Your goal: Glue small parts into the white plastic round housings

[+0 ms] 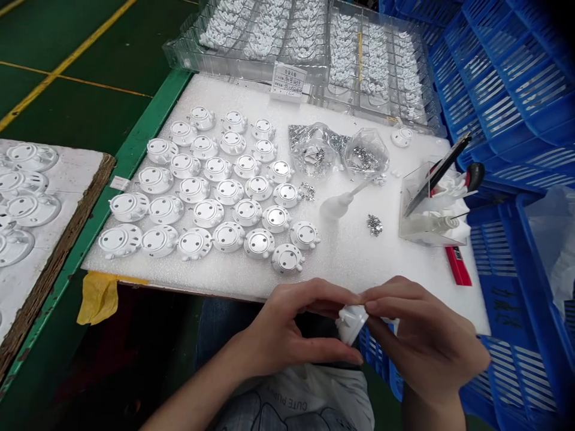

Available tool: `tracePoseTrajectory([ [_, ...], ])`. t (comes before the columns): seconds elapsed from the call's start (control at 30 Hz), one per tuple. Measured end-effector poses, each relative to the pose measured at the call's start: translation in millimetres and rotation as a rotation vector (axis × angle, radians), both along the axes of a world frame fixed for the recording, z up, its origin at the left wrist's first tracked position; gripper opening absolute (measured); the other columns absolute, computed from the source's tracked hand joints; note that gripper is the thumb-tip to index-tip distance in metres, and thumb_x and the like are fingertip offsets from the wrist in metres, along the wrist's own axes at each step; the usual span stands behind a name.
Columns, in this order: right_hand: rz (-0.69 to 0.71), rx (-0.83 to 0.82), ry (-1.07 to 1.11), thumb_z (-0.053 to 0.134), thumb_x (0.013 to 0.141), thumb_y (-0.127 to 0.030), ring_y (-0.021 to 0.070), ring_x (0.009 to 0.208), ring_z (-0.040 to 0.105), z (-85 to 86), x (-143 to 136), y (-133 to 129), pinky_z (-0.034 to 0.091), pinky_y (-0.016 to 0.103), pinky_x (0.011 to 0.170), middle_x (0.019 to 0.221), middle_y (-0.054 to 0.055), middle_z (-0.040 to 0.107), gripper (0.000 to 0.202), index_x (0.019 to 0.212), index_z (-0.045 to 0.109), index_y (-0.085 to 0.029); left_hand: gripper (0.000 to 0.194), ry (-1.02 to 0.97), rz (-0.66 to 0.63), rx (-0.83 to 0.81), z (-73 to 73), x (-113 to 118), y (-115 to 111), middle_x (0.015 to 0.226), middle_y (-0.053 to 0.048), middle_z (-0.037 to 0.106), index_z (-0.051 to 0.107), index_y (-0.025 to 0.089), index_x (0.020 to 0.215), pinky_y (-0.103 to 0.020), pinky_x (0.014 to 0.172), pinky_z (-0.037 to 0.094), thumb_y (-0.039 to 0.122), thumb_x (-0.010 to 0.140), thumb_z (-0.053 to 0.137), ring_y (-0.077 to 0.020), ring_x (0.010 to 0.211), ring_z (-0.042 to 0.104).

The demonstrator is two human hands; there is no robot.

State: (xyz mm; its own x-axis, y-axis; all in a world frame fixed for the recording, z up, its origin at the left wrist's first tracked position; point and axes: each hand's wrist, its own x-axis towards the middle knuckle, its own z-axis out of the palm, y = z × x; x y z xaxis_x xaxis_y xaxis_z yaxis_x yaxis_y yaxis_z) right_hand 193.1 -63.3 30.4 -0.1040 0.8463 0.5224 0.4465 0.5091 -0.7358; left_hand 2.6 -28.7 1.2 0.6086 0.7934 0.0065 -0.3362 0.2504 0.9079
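Close to my body, just past the foam board's front edge, I hold a small white plastic part [351, 324], tilted on its side. My left hand [294, 326] is closed on it, thumb below and fingers above. Pinched fingers of my right hand [424, 335] press against its upper right edge; whether a tiny piece sits between them is hidden. Rows of round white plastic pieces [232, 191], each with two dark dots, lie on the white foam board [359, 263] to the left. A small pile of tiny metal parts [374, 225] lies beyond my hands.
A white squeeze bottle [336, 206] and clear bags of metal bits [366, 152] occupy the board's middle. To the right stand a clear tool box [422, 224], a red case [459, 266] and blue crates [507, 78]. Clear trays [188, 57] of white parts are behind.
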Motion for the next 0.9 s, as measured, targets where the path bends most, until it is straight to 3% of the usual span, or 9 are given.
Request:
tracePoseTrajectory([
  [0.3,0.024,-0.049,0.013,0.069,0.079,0.004,0.0173,0.070,0.070,0.1,-2.3,0.9,0.055,0.029,0.056,0.083,0.004,0.074,0.029,0.097,0.070,-0.019,0.047,0.044,0.000,0.014,0.6,-4.7,-3.4,0.103,-0.008,0.079,0.076,0.022,0.117,-0.027,0.083,0.060,0.030,0.073,0.092,-0.0203,0.092,0.075],
  [0.57,0.038,-0.089,0.047,0.069,0.081,0.002,0.0186,0.073,0.070,0.2,-3.1,1.9,0.056,0.029,0.058,0.086,0.006,0.075,0.027,0.097,0.070,-0.020,0.046,0.135,0.005,0.237,10.8,-12.9,3.1,0.114,-0.008,0.080,0.075,0.025,0.120,-0.031,0.093,0.058,0.023,0.077,0.089,-0.0247,0.105,0.075],
  [0.63,0.045,-0.109,0.033,0.068,0.083,0.001,0.0176,0.074,0.070,1.2,-3.8,2.6,0.055,0.027,0.057,0.086,0.006,0.075,0.025,0.096,0.069,-0.020,0.045,0.130,0.021,0.170,9.8,-12.6,1.2,0.110,-0.007,0.080,0.076,0.025,0.119,-0.030,0.089,0.059,0.022,0.076,0.090,-0.0234,0.100,0.076],
  [0.77,0.046,-0.171,-0.010,0.072,0.088,-0.014,0.0164,0.073,0.069,4.2,0.2,7.7,0.052,0.025,0.054,0.089,0.006,0.074,0.014,0.100,0.069,-0.021,0.041,-0.001,0.053,-0.147,4.2,-6.7,-9.5,0.106,-0.003,0.080,0.076,0.027,0.112,-0.024,0.083,0.058,0.021,0.074,0.090,-0.0186,0.096,0.076],
  [0.83,-0.049,-0.160,0.007,0.071,0.091,-0.023,0.0149,0.066,0.065,5.1,5.4,16.4,0.050,0.026,0.053,0.087,0.006,0.072,0.010,0.101,0.070,-0.020,0.036,-0.097,0.108,-0.317,0.5,-0.1,-17.2,0.102,-0.003,0.080,0.075,0.027,0.106,-0.023,0.082,0.057,0.024,0.074,0.091,-0.0172,0.092,0.076],
  [0.9,-0.235,-0.127,0.012,0.069,0.093,-0.028,0.0132,0.062,0.061,5.1,9.8,31.4,0.049,0.026,0.053,0.081,0.003,0.069,0.010,0.099,0.071,-0.020,0.038,-0.198,0.148,-0.472,-1.8,7.7,-24.8,0.095,-0.003,0.080,0.072,0.026,0.106,-0.023,0.080,0.056,0.029,0.074,0.092,-0.0165,0.086,0.077],
])
